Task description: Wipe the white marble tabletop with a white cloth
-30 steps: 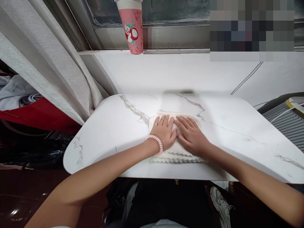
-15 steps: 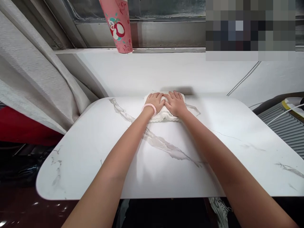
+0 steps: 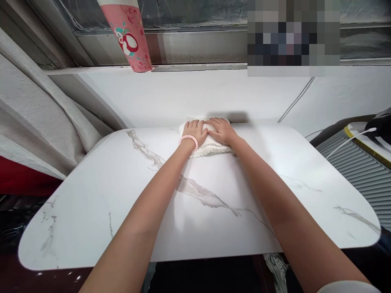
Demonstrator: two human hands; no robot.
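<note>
A folded white cloth point(image 3: 210, 148) with a wavy edge lies at the far side of the white marble-patterned table point(image 3: 91, 195), close to the wall. My left hand point(image 3: 194, 132) rests flat on the cloth's left part, fingers stretched out toward the wall. A pink coiled band point(image 3: 188, 139) circles that wrist. On the upper right part of the cloth lies my right hand point(image 3: 221, 131), palm down, fingers extended to the upper left. The thumbs nearly meet in the middle, and the palms hide part of the cloth.
A pink paper cup point(image 3: 130, 40) with a cartoon print stands on the window ledge beyond the table. A grey curtain point(image 3: 39, 97) hangs at the left. To the right are a ribbed grey appliance point(image 3: 360, 162) and a white cable point(image 3: 351, 142). A shoe point(image 3: 276, 268) shows below the table.
The view has shifted, so the cup and table appear farther left. Both hands stay on the cloth; its near edge has changed from a bunched fold to a flatter line.
</note>
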